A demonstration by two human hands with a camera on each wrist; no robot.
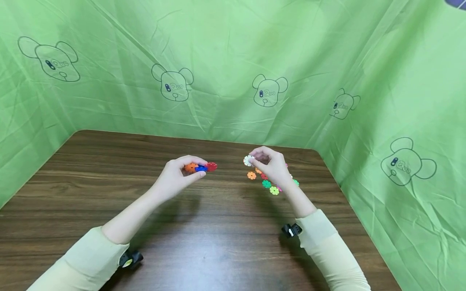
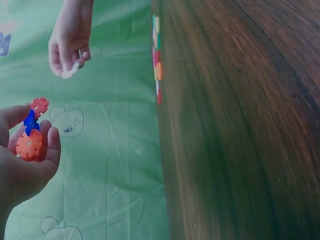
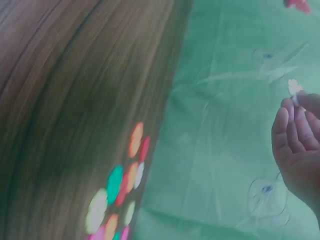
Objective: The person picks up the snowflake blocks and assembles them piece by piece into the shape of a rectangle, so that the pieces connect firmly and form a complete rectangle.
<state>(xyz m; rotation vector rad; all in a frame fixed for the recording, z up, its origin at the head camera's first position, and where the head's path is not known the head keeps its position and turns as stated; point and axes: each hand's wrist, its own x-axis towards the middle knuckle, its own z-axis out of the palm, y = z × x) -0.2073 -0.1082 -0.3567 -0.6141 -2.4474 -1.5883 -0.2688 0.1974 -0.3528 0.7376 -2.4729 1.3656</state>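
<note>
Left hand grips joined pieces above the table, long axis sideways, red end pointing toward right hand pinching white piece, gap between them, table's far edge beyond.

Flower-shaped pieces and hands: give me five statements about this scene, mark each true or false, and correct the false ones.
1. The right hand pinches a white piece. True.
2. The left hand holds only a green piece. False: it holds an orange piece, a blue piece and a red piece.
3. Loose pieces lie on the wooden table, near the right hand. True.
4. The white piece touches the red piece in the left hand. False: a gap separates them.
5. A green curtain hangs behind the table. True.
</note>
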